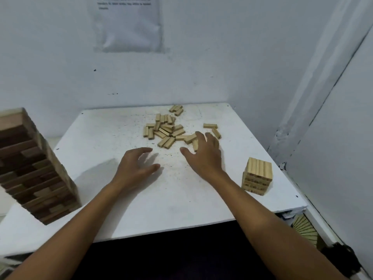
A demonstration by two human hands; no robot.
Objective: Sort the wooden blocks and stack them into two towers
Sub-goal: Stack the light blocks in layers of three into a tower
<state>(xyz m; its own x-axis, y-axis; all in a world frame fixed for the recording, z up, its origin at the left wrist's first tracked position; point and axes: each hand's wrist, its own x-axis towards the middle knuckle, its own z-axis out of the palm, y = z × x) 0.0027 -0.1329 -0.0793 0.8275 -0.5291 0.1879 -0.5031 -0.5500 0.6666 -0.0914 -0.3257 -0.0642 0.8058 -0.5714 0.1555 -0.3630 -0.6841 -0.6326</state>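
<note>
On the white table (pixel 105 215), a tall tower (pixel 34 168) of dark and light blocks is seen at nine o'clock, seemingly finished. A short stack (pixel 257 175) of pale blocks is set at three o'clock, barely begun. Most pale blocks (pixel 167 130) are left scattered at twelve o'clock, so much stacking remains. The right hand (pixel 203 154) is spread, released, over the pile's near edge; the left hand (pixel 135 164) is held loosely curled, grasping nothing.

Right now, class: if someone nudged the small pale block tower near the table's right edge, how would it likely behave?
The small tower would probably slide or shed blocks rather than move as one: its layers look loosely laid, unglued. It seems fairly steady, being short and squat. It stands near the table edge, so a hard push rightward could send blocks off.
</note>
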